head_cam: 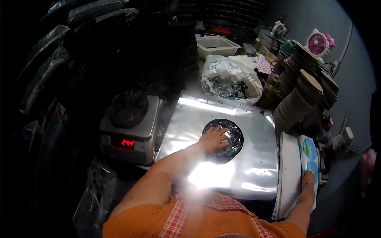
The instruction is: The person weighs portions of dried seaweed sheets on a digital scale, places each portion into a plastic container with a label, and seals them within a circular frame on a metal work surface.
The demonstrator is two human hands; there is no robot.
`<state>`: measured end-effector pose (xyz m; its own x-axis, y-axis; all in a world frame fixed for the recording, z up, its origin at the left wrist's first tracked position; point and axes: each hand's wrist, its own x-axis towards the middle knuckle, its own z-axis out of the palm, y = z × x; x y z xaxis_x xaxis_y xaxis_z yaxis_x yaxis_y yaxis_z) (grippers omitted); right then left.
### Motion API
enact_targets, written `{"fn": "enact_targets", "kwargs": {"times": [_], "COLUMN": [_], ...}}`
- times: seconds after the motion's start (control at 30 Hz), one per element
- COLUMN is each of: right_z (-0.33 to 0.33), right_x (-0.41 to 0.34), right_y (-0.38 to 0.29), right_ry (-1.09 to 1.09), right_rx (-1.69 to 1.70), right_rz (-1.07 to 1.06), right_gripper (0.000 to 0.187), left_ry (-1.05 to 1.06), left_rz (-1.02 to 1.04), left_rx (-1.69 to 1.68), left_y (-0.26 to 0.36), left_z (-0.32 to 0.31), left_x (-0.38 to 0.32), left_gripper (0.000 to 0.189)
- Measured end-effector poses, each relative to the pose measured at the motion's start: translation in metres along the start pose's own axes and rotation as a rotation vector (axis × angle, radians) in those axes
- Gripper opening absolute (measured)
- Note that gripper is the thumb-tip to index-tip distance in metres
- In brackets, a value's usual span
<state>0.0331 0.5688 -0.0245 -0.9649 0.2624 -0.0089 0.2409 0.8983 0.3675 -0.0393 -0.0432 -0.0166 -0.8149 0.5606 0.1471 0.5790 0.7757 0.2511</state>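
Note:
My left hand (214,139) lies with fingers spread on a round dark pack (233,136) that shines like clear plastic film. The pack sits on a broad stack of glossy clear plastic sheets or bags (253,136), and its lower left is hidden under my hand. Further right, my right hand (308,177) touches the lower round label on a sheet of blue and green stickers (308,147); whether its fingers grip the label is unclear. Beneath the sticker sheet is a thick white paper stack (288,169).
A digital scale (153,114) with lit red digits carries a dark round pack (129,110) at left. Behind the sheets is a white plastic bag (221,65) of shiny scraps. Stacked round discs (297,98), a white tub (218,44) and a pink fan (317,43) stand farther back.

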Motion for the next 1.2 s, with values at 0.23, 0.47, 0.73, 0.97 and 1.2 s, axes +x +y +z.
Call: {"fn": "enact_targets", "kwargs": {"times": [0.23,0.47,0.73,0.97,1.2], "right_z": [-0.018,-0.143,-0.193,-0.186,-0.21], "right_x": [-0.043,-0.128,-0.082,-0.044,-0.072], "right_y": [0.097,0.028,-0.362,-0.427,-0.457], "right_ry": [0.775,0.825,0.268,-0.063,0.119], "right_rx": [0.487,1.563,0.819,1.299,0.47], "right_rz": [0.088,0.313,-0.919,-0.731,-0.764], "right_gripper": [0.017,0.035,0.044,0.048,0.063], "left_ry": [0.005,-0.11,-0.063,-0.003,0.371], "left_rz": [0.003,-0.112,-0.322,-0.49,-0.557], "left_rx": [0.087,-0.022,-0.352,-0.446,-0.796], "left_y": [0.006,0.008,0.013,0.012,-0.051], "left_z": [0.001,-0.009,-0.024,-0.026,0.014], "left_x": [0.017,0.013,0.007,0.009,0.005], "left_gripper": [0.039,0.036,0.043,0.044,0.045]}}
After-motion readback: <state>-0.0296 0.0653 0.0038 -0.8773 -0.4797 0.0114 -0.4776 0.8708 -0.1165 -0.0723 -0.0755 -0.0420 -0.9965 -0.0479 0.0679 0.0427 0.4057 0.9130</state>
